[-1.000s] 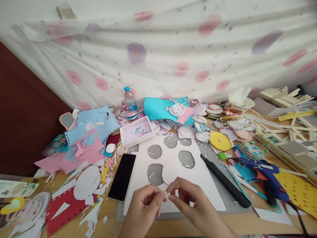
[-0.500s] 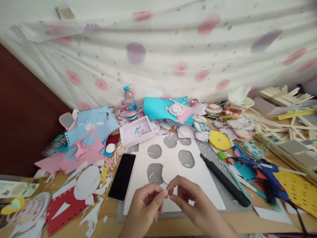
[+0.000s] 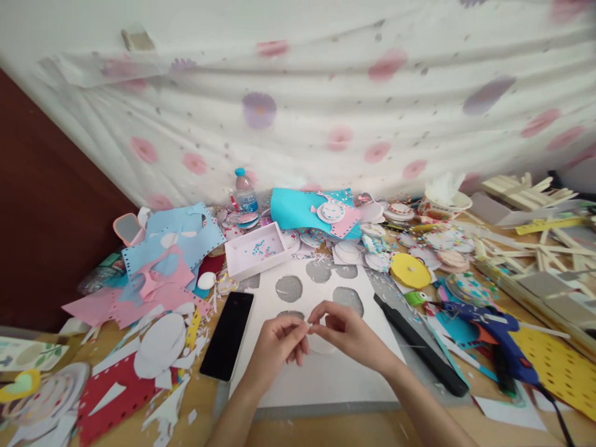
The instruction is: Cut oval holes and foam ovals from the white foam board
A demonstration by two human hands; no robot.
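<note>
Above a white paper sheet (image 3: 335,388) with several round holes cut in it, my two hands meet fingertip to fingertip. My left hand (image 3: 278,347) is closed in a pinch of thumb and forefinger, its other fingers curled. My right hand (image 3: 354,338) pinches at the same spot from the other side. A tiny whitish bit shows between the fingertips, too small to name. Below my right fingers lies a white paper disc (image 3: 322,346), partly hidden. A grey cutting mat (image 3: 395,273) is under the sheet.
A black phone (image 3: 228,335) lies left of the sheet; a long black tool (image 3: 419,344) and a blue glue gun (image 3: 488,329) lie right. Behind are a pale box (image 3: 256,251) with small beads, a water bottle (image 3: 246,191) and a yellow disc (image 3: 410,270). Paper scraps cover the left side.
Both hands have moved up and away from me over the sheet, still pinched together. They now cover more of the lower left hole. The camera view has shifted slightly.
</note>
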